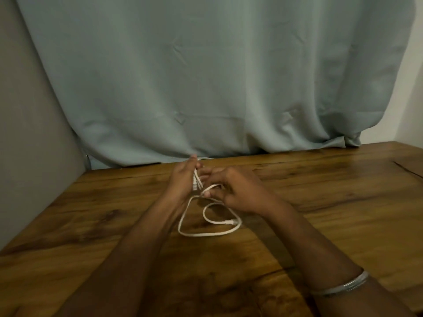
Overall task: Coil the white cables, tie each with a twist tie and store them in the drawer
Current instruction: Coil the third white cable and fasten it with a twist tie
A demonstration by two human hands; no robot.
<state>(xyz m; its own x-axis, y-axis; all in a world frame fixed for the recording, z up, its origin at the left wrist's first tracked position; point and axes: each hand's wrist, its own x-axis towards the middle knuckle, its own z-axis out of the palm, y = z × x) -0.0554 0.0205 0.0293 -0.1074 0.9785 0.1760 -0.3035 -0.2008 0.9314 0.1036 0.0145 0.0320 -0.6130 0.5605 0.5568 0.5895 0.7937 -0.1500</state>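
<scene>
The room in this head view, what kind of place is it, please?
Probably a room in a home, not a workshop. A pale blue-green curtain hangs behind a wooden table, with plain walls on both sides. The left hand and right hand hold a white cable over the table.

**Person: appearance as seen from the head camera**

Two forearms enter from the lower edge, both bare from the frame edge to the wrist; no sleeve shows on either. The left hand and right hand are bare, without gloves. The right forearm carries a thin silver bangle well above the wrist, with a lightly ribbed or segmented surface. Fingernails are too blurred to assess.
</scene>
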